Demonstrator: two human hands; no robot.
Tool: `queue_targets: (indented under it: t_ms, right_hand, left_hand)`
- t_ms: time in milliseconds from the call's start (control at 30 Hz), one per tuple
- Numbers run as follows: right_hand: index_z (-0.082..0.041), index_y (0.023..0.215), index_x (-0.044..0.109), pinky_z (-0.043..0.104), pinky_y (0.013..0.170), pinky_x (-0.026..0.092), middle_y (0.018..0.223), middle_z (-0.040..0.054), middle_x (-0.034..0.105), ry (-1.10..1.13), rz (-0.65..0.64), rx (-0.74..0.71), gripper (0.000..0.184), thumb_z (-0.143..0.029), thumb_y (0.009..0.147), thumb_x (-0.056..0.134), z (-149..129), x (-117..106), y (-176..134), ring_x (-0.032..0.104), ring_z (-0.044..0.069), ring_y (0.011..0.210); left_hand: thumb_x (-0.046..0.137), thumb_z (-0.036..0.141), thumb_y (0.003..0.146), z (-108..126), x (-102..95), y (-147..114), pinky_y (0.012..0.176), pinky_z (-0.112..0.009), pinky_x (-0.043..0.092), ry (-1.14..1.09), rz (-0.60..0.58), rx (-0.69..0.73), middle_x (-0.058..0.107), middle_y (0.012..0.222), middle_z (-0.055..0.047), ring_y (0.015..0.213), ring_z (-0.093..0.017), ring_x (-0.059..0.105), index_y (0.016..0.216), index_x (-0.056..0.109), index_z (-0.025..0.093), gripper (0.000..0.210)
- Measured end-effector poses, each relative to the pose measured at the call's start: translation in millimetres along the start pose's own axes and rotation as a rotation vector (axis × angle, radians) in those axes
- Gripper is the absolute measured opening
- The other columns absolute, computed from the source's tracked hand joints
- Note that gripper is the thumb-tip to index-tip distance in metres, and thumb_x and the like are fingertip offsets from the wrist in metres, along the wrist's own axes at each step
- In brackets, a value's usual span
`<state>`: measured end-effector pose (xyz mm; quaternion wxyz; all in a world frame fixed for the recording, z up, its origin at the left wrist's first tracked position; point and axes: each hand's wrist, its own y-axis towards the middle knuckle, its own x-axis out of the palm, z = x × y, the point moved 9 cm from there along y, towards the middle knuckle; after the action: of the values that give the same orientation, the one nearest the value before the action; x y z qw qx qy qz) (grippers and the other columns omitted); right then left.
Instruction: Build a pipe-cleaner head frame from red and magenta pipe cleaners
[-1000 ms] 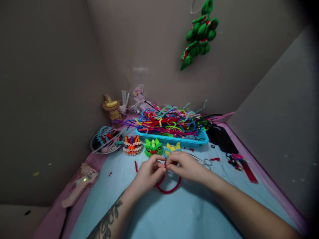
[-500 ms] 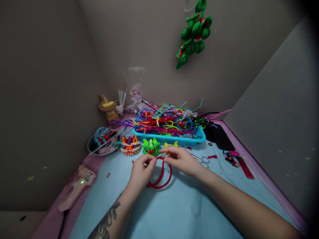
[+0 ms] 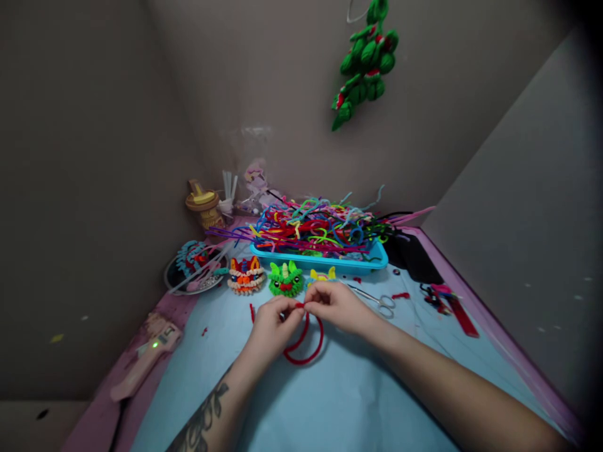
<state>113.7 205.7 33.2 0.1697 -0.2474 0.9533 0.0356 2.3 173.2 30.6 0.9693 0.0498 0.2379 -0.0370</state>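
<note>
A red pipe cleaner (image 3: 306, 361) hangs in a loop beneath my hands, and one of its ends sticks out to the left. My left hand (image 3: 277, 323) pinches it between thumb and forefinger. Right beside it, my right hand (image 3: 334, 306) is closed on the same pipe cleaner, the fingertips of both hands nearly touching. Just behind them stand a green pipe-cleaner lion head (image 3: 286, 279), an orange and cream one (image 3: 245, 276), and a yellow and blue one (image 3: 323, 275) partly hidden by my right hand.
A blue tray (image 3: 320, 259) heaped with colourful pipe cleaners stands at the back. Scissors (image 3: 377, 300) lie right of my hand, near a black phone-like slab (image 3: 421, 258). At left are a metal bowl (image 3: 172, 282) and a pink glue gun (image 3: 146, 361). Green figures (image 3: 365, 69) hang above.
My hands have come together, the right moving left and slightly down to grip the red pipe cleaner beside the left. The scissors and yellow lion head show more.
</note>
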Motion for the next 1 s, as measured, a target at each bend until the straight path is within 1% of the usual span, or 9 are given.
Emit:
queue_targets:
  t_ms: [100, 167, 267, 333, 533, 667, 800, 900, 1000]
  right_hand:
    - [-0.015, 0.066, 0.058, 0.018, 0.048, 0.033, 0.054, -0.0049, 0.051, 0.003, 0.005, 0.019, 0.004, -0.015, 0.069, 0.057, 1.3, -0.4, -0.1, 0.044, 0.007, 0.051]
    - [-0.015, 0.065, 0.057, 0.018, 0.047, 0.031, 0.053, -0.0052, 0.049, 0.016, 0.003, 0.047, 0.004, -0.014, 0.068, 0.056, 4.1, -0.6, 0.1, 0.043, 0.007, 0.05]
    - [-0.015, 0.064, 0.057, 0.018, 0.046, 0.031, 0.052, -0.0054, 0.049, 0.049, 0.001, 0.065, 0.003, -0.014, 0.067, 0.056, 6.2, -1.2, 0.0, 0.042, 0.007, 0.049]
    - [-0.015, 0.063, 0.056, 0.017, 0.045, 0.031, 0.051, -0.0057, 0.049, 0.073, -0.001, 0.079, 0.003, -0.015, 0.066, 0.057, 7.1, -1.5, -0.3, 0.042, 0.007, 0.048]
    - [-0.016, 0.063, 0.057, 0.018, 0.044, 0.03, 0.048, -0.0059, 0.048, 0.044, -0.036, 0.123, 0.006, -0.017, 0.068, 0.056, 7.6, 1.2, -2.1, 0.041, 0.007, 0.045]
    - [-0.016, 0.064, 0.06, 0.02, 0.05, 0.032, 0.054, -0.0036, 0.054, -0.203, 0.014, -0.013, 0.01, -0.014, 0.072, 0.053, -5.9, -3.1, -4.0, 0.046, 0.01, 0.051]
    - [-0.018, 0.072, 0.062, 0.023, 0.064, 0.038, 0.07, 0.0009, 0.063, -0.423, -0.008, -0.242, 0.016, -0.01, 0.077, 0.049, -25.8, 0.5, -9.9, 0.055, 0.013, 0.067]
    - [-0.018, 0.077, 0.062, 0.024, 0.067, 0.039, 0.075, 0.003, 0.064, -0.484, -0.049, -0.364, 0.019, -0.01, 0.08, 0.046, -37.4, 3.5, -15.7, 0.056, 0.015, 0.071]
    - [-0.018, 0.078, 0.061, 0.024, 0.067, 0.039, 0.075, 0.0035, 0.062, -0.497, -0.041, -0.428, 0.018, -0.01, 0.081, 0.045, -46.4, 2.0, -19.6, 0.054, 0.015, 0.07]
  left_hand:
    - [0.056, 0.027, 0.079, -3.8, 0.6, -2.0, 0.052, -0.022, 0.04, 0.009, 0.023, 0.004, 0.061, 0.069, 0.0, 0.058, -0.012, 0.054, 0.098, 0.061, 0.016, 0.022]
    - [0.055, 0.025, 0.08, -0.1, -0.5, -4.4, 0.055, -0.023, 0.042, 0.107, 0.055, 0.079, 0.062, 0.071, 0.0, 0.06, -0.013, 0.055, 0.107, 0.055, 0.017, 0.028]
    - [0.052, 0.021, 0.082, 17.3, 0.9, -11.1, 0.068, -0.027, 0.044, 0.388, 0.104, 0.304, 0.064, 0.08, -0.004, 0.074, -0.016, 0.057, 0.102, 0.058, 0.019, 0.021]
    - [0.049, 0.019, 0.085, 26.9, 3.0, -16.0, 0.07, -0.028, 0.044, 0.531, 0.134, 0.426, 0.064, 0.08, -0.005, 0.077, -0.017, 0.057, 0.099, 0.061, 0.02, 0.019]
    - [0.046, 0.02, 0.088, 34.4, 3.4, -20.7, 0.067, -0.027, 0.044, 0.621, 0.181, 0.52, 0.063, 0.075, -0.006, 0.073, -0.016, 0.056, 0.095, 0.067, 0.021, 0.023]
    - [0.046, 0.023, 0.087, 27.6, 0.2, -13.6, 0.066, -0.026, 0.044, 0.437, 0.148, 0.369, 0.061, 0.076, -0.006, 0.073, -0.016, 0.056, 0.089, 0.068, 0.02, 0.023]
    - [0.051, 0.03, 0.082, 5.2, 0.2, -4.0, 0.058, -0.024, 0.041, 0.018, 0.049, 0.04, 0.054, 0.066, -0.002, 0.064, -0.014, 0.052, 0.068, 0.064, 0.017, 0.023]
    - [0.057, 0.037, 0.074, -17.5, 18.4, -6.5, 0.043, -0.02, 0.028, -0.438, -0.117, -0.27, 0.041, 0.051, 0.004, 0.045, -0.008, 0.036, 0.057, 0.052, 0.016, 0.028]
    - [0.063, 0.037, 0.069, -22.2, 36.8, -11.8, 0.04, -0.019, 0.023, -0.778, -0.258, -0.41, 0.036, 0.049, 0.006, 0.041, -0.006, 0.03, 0.057, 0.047, 0.016, 0.029]
